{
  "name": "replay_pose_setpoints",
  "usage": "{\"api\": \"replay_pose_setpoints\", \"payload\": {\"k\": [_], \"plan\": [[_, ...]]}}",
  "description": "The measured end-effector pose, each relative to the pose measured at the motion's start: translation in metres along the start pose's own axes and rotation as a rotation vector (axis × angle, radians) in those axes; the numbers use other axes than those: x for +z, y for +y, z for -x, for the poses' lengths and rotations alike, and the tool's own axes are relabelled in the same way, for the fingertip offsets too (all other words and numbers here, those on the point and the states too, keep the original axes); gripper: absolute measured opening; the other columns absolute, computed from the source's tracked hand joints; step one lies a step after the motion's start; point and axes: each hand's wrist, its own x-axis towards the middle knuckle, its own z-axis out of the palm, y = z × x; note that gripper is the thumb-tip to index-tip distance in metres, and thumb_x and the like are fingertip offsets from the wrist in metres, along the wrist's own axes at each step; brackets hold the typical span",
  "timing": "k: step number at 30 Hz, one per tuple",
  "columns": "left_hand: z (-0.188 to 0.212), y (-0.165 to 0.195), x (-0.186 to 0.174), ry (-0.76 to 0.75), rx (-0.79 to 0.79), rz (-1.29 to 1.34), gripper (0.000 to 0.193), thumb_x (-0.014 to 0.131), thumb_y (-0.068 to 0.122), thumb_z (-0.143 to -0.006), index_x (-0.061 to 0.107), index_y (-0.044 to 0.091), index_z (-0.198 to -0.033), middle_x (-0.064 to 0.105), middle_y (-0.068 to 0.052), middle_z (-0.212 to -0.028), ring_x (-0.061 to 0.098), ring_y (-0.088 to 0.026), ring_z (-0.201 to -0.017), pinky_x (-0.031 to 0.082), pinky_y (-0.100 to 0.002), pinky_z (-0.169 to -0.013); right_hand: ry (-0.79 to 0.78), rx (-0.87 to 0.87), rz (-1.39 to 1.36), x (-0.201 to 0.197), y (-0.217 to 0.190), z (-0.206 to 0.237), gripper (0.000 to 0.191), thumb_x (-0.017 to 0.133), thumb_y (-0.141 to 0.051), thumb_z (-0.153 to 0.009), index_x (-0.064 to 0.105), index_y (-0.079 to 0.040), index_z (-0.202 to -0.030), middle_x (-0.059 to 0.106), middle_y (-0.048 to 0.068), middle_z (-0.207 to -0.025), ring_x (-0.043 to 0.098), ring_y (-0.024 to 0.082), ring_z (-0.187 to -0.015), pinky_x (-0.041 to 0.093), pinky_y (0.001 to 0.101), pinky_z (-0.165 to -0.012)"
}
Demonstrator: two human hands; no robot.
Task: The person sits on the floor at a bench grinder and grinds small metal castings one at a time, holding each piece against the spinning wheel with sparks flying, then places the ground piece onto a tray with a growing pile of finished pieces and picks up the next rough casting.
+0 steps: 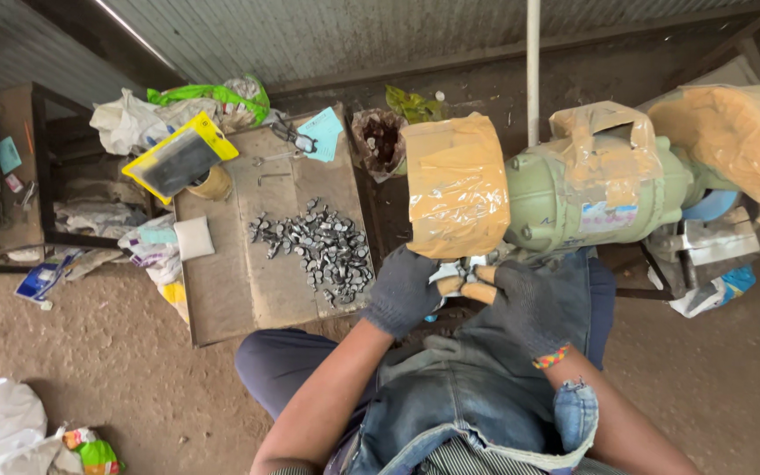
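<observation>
Fingers of both gloved hands press together at the frame's centre, pinching a small pale piece just under the left wheel guard of a green grinder. The left hand and right hand touch at the fingertips; bare tips poke through the right glove. Left of centre, a board carries a heap of small dark metal parts. Farther, in the upper left, lies a yellow-edged tray among bags.
</observation>
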Motion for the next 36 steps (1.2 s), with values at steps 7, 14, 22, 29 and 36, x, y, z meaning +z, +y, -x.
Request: {"api": "replay_pose_setpoints", "payload": {"k": [7,14,22,29,36], "plan": [[-0.013,-0.02,0.002,-0.163,0.054,0.057,0.024,0.076,0.024,-0.084,0.073,0.008,-0.101,0.073,-0.014,-0.106,0.069,-0.037,-0.1,0.055,-0.047,-0.086,-0.051,-0.056,-0.018,0.002,0.012,-0.016,0.031,0.082,-0.026,-0.075,0.081,-0.01,-0.101,0.07,0.013,-0.085,0.07,0.032,-0.083,0.053,0.0419,-0.072],[0.003,-0.028,0.017,-0.114,0.107,-0.045,0.035,0.071,0.014,-0.078,0.067,0.005,-0.112,0.067,-0.021,-0.114,0.063,-0.044,-0.105,0.051,-0.053,-0.089,-0.075,-0.139,0.071,0.003,0.03,-0.02,0.025,0.075,-0.017,-0.077,0.079,-0.009,-0.1,0.071,0.012,-0.094,0.069,0.034,-0.092,0.053,0.0432,-0.076],[0.015,-0.028,0.021,-0.049,-0.008,-0.093,0.025,0.073,0.021,-0.09,0.065,0.007,-0.11,0.064,-0.019,-0.118,0.061,-0.039,-0.112,0.049,-0.051,-0.096,-0.07,-0.154,-0.076,0.003,0.014,-0.026,0.028,0.081,-0.028,-0.076,0.078,-0.009,-0.097,0.074,0.01,-0.096,0.07,0.029,-0.09,0.053,0.0392,-0.077],[0.049,0.019,-0.006,0.021,0.182,-0.08,0.029,0.076,0.023,-0.083,0.073,0.012,-0.109,0.064,-0.015,-0.124,0.057,-0.036,-0.118,0.047,-0.049,-0.101,-0.221,-0.125,0.088,-0.003,-0.001,0.025,0.025,0.079,-0.034,-0.079,0.079,-0.012,-0.091,0.068,0.012,-0.08,0.065,0.031,-0.077,0.049,0.0431,-0.068],[0.093,-0.012,-0.036,0.054,-0.907,-0.132,0.054,0.084,0.018,-0.068,0.06,0.006,-0.115,0.062,-0.019,-0.115,0.063,-0.043,-0.106,0.053,-0.049,-0.088,-0.215,-0.083,0.186,0.034,0.009,0.057,0.034,0.076,-0.041,-0.081,0.076,-0.012,-0.097,0.066,0.011,-0.08,0.065,0.033,-0.072,0.049,0.0445,-0.061]]}}
